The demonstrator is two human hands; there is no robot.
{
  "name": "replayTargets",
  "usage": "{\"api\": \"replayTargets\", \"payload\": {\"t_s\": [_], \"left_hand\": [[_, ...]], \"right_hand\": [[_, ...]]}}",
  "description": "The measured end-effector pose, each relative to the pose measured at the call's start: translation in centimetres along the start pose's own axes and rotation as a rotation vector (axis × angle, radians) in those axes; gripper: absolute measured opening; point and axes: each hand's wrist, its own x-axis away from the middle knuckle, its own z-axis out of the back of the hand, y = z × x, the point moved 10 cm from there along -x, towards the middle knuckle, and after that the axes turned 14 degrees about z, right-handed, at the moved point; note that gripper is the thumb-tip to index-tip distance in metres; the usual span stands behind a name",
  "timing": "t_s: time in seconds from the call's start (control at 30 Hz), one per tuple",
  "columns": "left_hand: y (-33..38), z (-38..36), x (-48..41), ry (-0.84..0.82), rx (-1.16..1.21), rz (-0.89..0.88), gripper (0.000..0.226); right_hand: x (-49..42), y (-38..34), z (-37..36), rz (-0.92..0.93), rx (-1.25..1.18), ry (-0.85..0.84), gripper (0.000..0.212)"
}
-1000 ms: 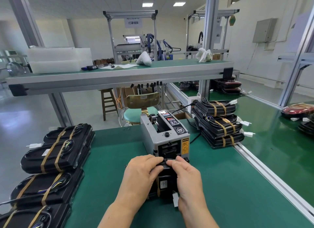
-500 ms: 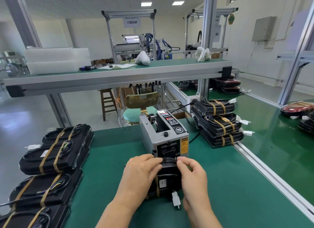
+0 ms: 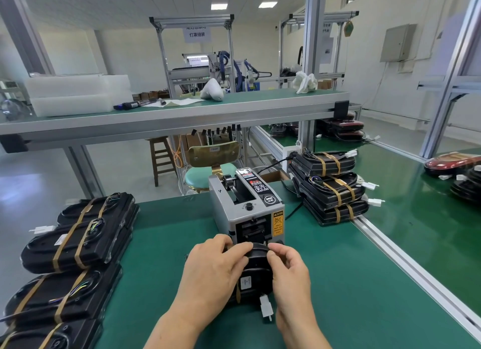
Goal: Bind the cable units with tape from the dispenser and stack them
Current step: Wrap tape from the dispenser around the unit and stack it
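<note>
The left hand (image 3: 213, 270) gripped the cable unit (image 3: 256, 273) along its left edge, fingers curled over the top. The right hand (image 3: 289, 273) pinched its top rim between thumb and forefinger. Over the last second both had drawn the unit slightly back from the tape dispenser (image 3: 247, 210), baring its white plug (image 3: 266, 307) at lower centre. One tan band showed on it, so binding seemed underway. The left stack (image 3: 78, 244) and right stack (image 3: 330, 190) waited.
</note>
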Motion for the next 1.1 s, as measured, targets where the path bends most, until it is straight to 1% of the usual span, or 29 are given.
{"api": "replayTargets", "payload": {"t_s": [0.13,0.27,0.33,0.43,0.53,0.6,0.67,0.77,0.83,0.93,1.0,1.1], "left_hand": [[0.1,-0.6,0.1,-0.042,-0.038,-0.027,0.041],[-1.1,-3.3,-0.6,-0.204,-0.227,0.06,0.062],[-1.3,-4.5,-0.9,-0.261,-0.282,0.081,0.07],[-1.3,-5.2,-1.4,-0.261,-0.311,0.101,0.071],[-2.2,-4.8,-1.5,-0.231,-0.327,0.12,0.065],[-2.5,-4.0,-1.4,-0.214,-0.278,0.121,0.06],[-2.5,-2.8,-1.2,-0.189,-0.212,0.113,0.056],[-2.9,-0.5,-0.9,-0.138,-0.02,0.13,0.05],[-3.8,1.0,-0.6,-0.104,0.165,0.168,0.052],[-5.4,2.2,0.1,-0.05,0.401,0.24,0.065],[-6.2,2.3,0.7,-0.022,0.477,0.282,0.067],[-6.3,2.1,1.3,0.0,0.535,0.298,0.06]], "right_hand": [[0.0,0.0,-0.1,-0.012,-0.023,-0.001,0.018],[-0.1,0.0,-0.3,-0.013,-0.057,-0.002,0.017],[-0.2,-0.1,-0.9,-0.013,-0.057,-0.019,0.017],[-0.3,0.2,-2.0,-0.062,-0.092,-0.046,0.019],[-1.8,0.2,-1.8,-0.106,-0.133,0.011,0.016],[-3.2,0.6,-1.6,-0.165,-0.136,0.051,0.009],[-4.3,0.9,-1.8,-0.214,-0.111,0.044,0.007],[-5.2,1.5,-2.5,-0.249,-0.062,0.022,0.007],[-5.5,1.6,-2.7,-0.265,-0.043,0.027,0.01],[-5.8,1.5,-2.8,-0.281,-0.014,0.023,0.012],[-5.8,1.4,-2.8,-0.286,0.013,0.016,0.01],[-5.9,1.1,-2.8,-0.282,0.043,0.024,0.01]]}}
